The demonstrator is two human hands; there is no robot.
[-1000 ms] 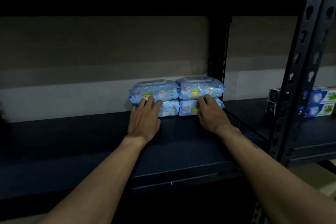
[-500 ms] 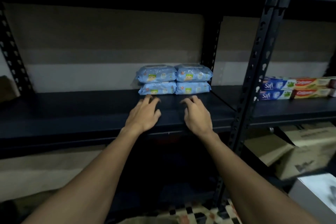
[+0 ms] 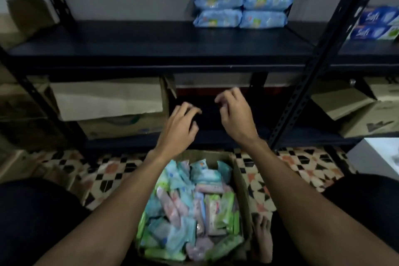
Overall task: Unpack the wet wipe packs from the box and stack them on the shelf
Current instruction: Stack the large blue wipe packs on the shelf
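Below the left hand point(image 3: 179, 127) and right hand point(image 3: 235, 119), the box point(image 3: 243, 181) on the floor point(image 3: 302, 164) is full of wet wipe packs point(image 3: 190, 205). Both hands hover apart, fingers loosely curled, empty. 4 blue packs point(image 3: 241, 9) sit stacked on the shelf point(image 3: 151, 49) above them.

4 wipe packs point(image 3: 241, 7) in glossy plastic film; matt dark metal shelf point(image 3: 151, 49); plain brown cardboard box point(image 3: 240, 179).
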